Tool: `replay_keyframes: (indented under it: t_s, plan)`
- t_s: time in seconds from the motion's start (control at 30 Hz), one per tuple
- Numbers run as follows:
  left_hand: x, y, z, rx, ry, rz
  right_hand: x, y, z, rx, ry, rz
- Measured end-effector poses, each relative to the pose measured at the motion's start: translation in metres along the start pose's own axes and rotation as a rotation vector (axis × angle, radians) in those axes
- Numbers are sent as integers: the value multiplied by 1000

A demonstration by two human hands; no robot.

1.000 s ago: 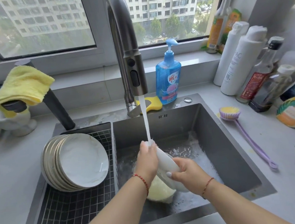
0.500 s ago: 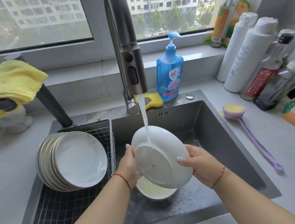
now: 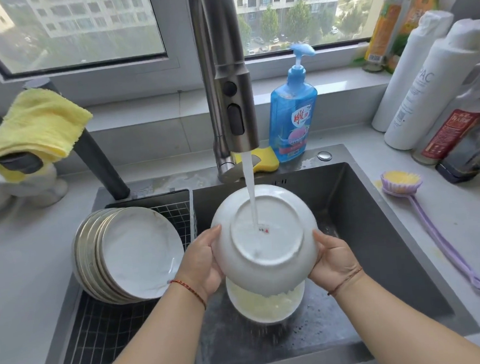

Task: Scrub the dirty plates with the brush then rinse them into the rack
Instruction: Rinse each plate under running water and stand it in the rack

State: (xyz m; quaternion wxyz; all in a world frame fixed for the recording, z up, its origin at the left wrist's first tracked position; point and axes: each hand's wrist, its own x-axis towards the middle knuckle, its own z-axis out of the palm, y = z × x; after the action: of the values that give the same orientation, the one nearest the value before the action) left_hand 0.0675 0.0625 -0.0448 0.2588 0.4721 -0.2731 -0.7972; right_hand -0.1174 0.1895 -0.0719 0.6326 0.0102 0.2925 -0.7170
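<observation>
A white plate (image 3: pixel 279 262) is held over the sink, its underside facing me, and the tap's water stream (image 3: pixel 250 192) runs onto its base. My left hand (image 3: pixel 202 262) grips its left rim and my right hand (image 3: pixel 332 260) grips its right rim. Below it in the sink lies another plate (image 3: pixel 267 304) smeared yellow. Several white plates (image 3: pixel 135 253) lean on edge in the wire rack (image 3: pixel 101 336) at the left. The purple brush (image 3: pixel 431 224) with yellow bristles lies on the counter to the right of the sink.
The tap (image 3: pixel 227 76) arches over the dark sink (image 3: pixel 381 242). A blue soap bottle (image 3: pixel 292 111) and yellow sponge (image 3: pixel 265 158) stand behind it. Bottles (image 3: pixel 432 86) crowd the right counter. A yellow cloth (image 3: pixel 39 125) hangs at the left.
The plate was turned from edge-on to show its underside and lifted higher under the stream. Both hands shifted out to its left and right rims.
</observation>
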Motion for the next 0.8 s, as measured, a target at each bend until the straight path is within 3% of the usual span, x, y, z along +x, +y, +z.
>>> replay_keyframes:
  t_s: [0.23, 0.4, 0.63, 0.8]
  plan:
    - [-10, 17, 3, 21, -70, 151, 6, 31, 8, 171, 68, 88]
    - [-16, 26, 8, 114, 57, 195, 6, 49, 15, 241, 110, 153]
    - [-27, 34, 10, 172, 167, 151, -3, 64, 17, 240, 176, 293]
    - [-25, 26, 4, 138, 173, 59, -16, 59, 9, 217, 134, 205]
